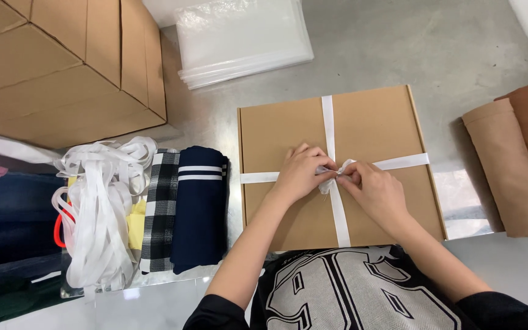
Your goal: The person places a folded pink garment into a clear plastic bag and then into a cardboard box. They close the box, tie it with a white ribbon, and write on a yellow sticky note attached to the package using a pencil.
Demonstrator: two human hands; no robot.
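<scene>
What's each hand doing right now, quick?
Left hand: closed, pinching the white ribbon at the knot on the flat cardboard box.
Right hand: closed, pinching the same ribbon at the knot.

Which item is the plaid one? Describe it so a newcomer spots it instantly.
Start at the flat brown box tied with white ribbon in the middle of the table. Left of it lies a row of folded clothes; the plaid piece sits between the navy striped garment and the heap of white straps. Only it has a black-and-white check.

Big cardboard cartons (62,61), clear bags (239,36), loose white ribbons (99,208), folded clothes (184,208), brown fabric rolls (520,165).
</scene>
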